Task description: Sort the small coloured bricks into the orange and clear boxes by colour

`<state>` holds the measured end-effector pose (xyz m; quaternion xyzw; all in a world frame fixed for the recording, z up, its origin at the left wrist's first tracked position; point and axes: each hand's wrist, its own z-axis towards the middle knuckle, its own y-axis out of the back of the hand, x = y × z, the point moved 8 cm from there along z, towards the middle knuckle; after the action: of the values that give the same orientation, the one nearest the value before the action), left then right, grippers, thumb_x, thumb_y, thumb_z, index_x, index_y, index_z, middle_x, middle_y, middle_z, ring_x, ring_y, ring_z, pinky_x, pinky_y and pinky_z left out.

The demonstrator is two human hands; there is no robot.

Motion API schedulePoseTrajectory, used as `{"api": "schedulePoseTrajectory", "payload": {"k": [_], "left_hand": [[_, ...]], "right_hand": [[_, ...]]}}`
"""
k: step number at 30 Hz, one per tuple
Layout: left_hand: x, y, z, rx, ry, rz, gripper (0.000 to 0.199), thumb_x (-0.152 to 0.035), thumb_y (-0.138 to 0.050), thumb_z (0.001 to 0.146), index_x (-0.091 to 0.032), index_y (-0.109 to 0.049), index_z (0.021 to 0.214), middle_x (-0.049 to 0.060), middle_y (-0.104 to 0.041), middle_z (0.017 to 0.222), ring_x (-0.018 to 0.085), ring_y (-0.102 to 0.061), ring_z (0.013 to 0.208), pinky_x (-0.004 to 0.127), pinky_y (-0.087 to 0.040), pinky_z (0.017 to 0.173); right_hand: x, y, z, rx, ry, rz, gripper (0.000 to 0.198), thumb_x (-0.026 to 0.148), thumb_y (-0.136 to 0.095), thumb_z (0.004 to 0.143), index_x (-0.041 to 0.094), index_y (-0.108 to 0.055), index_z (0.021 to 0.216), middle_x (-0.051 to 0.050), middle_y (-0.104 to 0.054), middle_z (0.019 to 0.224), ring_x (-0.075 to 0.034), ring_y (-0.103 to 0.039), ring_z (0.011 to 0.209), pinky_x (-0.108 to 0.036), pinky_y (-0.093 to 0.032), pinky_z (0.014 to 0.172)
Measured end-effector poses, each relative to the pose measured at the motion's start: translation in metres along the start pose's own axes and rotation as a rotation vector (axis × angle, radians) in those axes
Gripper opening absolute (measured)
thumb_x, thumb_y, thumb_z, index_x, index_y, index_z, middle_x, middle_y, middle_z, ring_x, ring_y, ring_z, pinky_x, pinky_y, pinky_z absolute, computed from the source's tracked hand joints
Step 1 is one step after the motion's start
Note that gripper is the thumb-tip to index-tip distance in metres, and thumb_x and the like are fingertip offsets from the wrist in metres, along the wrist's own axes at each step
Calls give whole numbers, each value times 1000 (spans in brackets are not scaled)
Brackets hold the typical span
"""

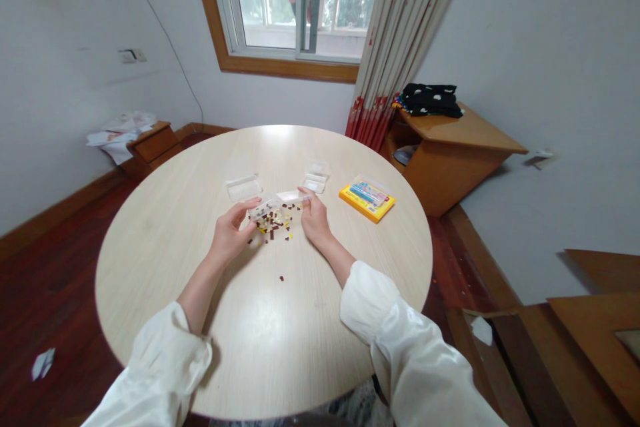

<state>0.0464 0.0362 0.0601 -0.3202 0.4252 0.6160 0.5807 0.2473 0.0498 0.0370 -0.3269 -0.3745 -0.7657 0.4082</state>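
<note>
Above the middle of the round table, my left hand (231, 232) grips the left end of a clear plastic box (292, 197), thumb on the near side. The fingers of my right hand (314, 217) are closed on its right end. The box is tilted and appears unfolded, with its lid and base hard to tell apart. Under and in front of it lies a scatter of small brown, yellow and pale building bricks (273, 233). Some of them show through or inside the plastic; I cannot tell which. A single brown brick (281, 278) lies nearer to me.
A clear tray (244, 187) and another open clear case (316, 177) stand farther back on the table (165, 267). To the right lies a yellow box (377, 212) with a clear case (370, 191) on top. A wooden cabinet (465, 133) stands beyond the right edge.
</note>
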Motion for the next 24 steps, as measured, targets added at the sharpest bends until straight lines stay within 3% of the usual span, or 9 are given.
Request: {"api": "schedulePoseTrajectory", "payload": {"k": [7, 12, 15, 18, 21, 24], "left_hand": [[4, 21, 4, -227, 71, 21, 28, -25, -66, 63, -16, -59, 89, 9, -68, 94, 22, -65, 94, 39, -50, 89], [23, 57, 7, -485, 150, -202, 25, -21, -65, 63, -19, -50, 83, 10, -67, 101, 21, -63, 101, 38, -49, 90], [46, 92, 5, -641, 233, -365, 26, -14, -62, 65, -20, -43, 81, 7, -66, 100, 19, -63, 101, 36, -50, 87], [70, 131, -1, -819, 312, -405, 20, -13, -56, 72, -20, -38, 75, 1, -62, 88, 15, -62, 96, 37, -50, 88], [87, 155, -10, -978, 447, -351, 23, -3, -48, 72, -20, -32, 71, -4, -51, 72, 13, -61, 87, 37, -53, 82], [93, 154, -15, -1051, 557, -392, 31, 6, -43, 68, -21, -32, 78, -6, -46, 73, 9, -60, 74, 31, -55, 73]], "right_hand": [[12, -7, -4, 64, 54, -16, 45, 42, -34, 92, 19, -51, 127, -12, -54, 131, -21, -46, 126, -43, -35, 107], [16, -5, -3, 91, 121, -101, 45, 33, -37, 91, 16, -46, 131, -14, -51, 134, -21, -43, 128, -44, -32, 108], [16, 21, 9, 32, 174, -242, 44, 27, -38, 89, 16, -47, 130, -15, -48, 136, -21, -39, 130, -45, -30, 108], [6, 71, 23, -123, 135, -462, 43, 23, -39, 86, 17, -51, 127, -16, -43, 139, -23, -32, 133, -49, -26, 108], [-15, 119, 28, -229, -21, -682, 49, 30, -52, 80, 20, -49, 128, -17, -28, 147, -30, -21, 137, -56, -22, 105], [-48, 143, 25, -142, -268, -841, 65, 41, -59, 77, 20, -41, 135, -19, -24, 148, -33, -17, 137, -57, -20, 103]]}}
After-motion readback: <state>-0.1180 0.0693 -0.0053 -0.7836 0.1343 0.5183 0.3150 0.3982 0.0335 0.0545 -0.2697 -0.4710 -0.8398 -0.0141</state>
